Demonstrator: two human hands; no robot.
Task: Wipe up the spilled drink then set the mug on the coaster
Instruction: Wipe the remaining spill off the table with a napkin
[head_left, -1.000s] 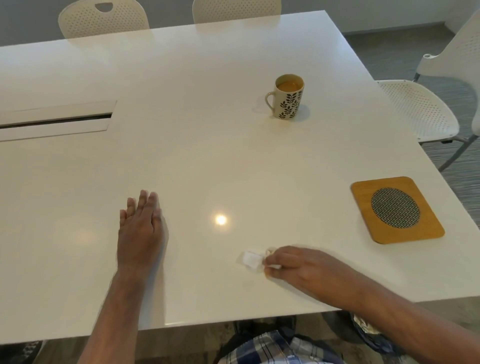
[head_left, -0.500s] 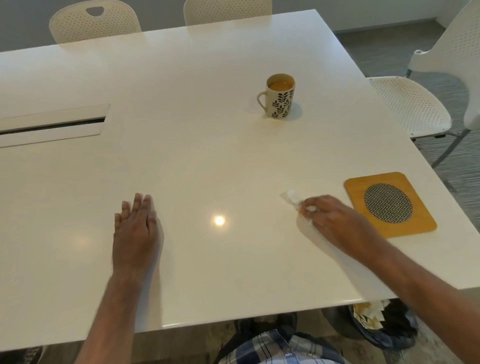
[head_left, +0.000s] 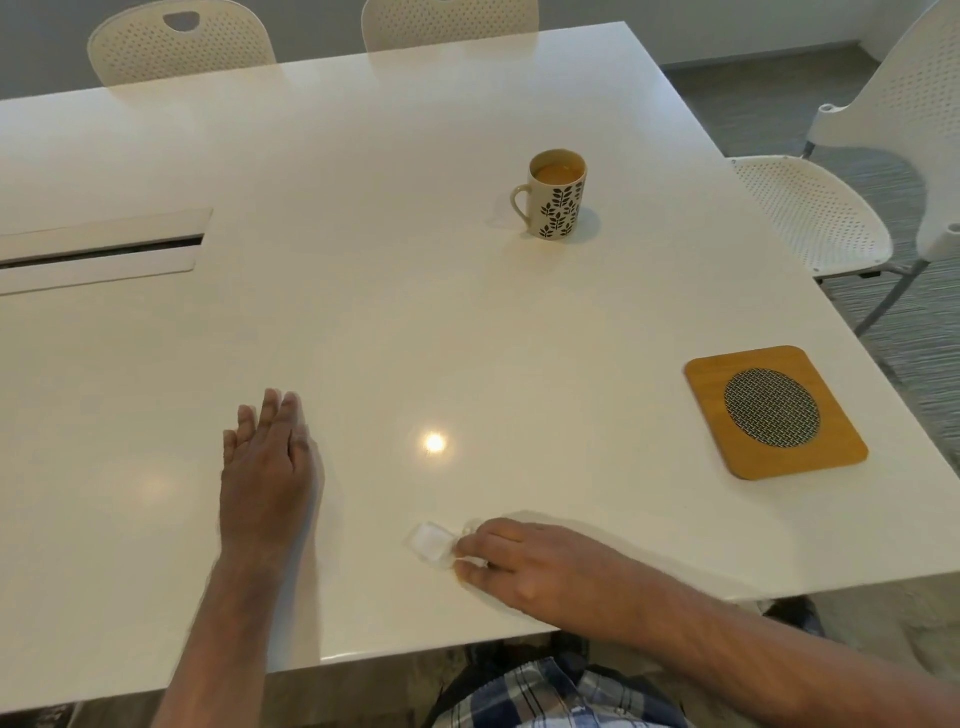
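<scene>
Two steps remain, I judge: your right hand (head_left: 511, 564) pinches a small tissue (head_left: 430, 540) against the table (head_left: 363, 322) near its front edge, wiping; no spill shows. Your left hand (head_left: 265, 467) rests flat, fingers straight. Mug (head_left: 556, 200), full, stands mid-table, well apart from coaster (head_left: 774, 413). White chairs (head_left: 810, 208) ring the glossy table.
</scene>
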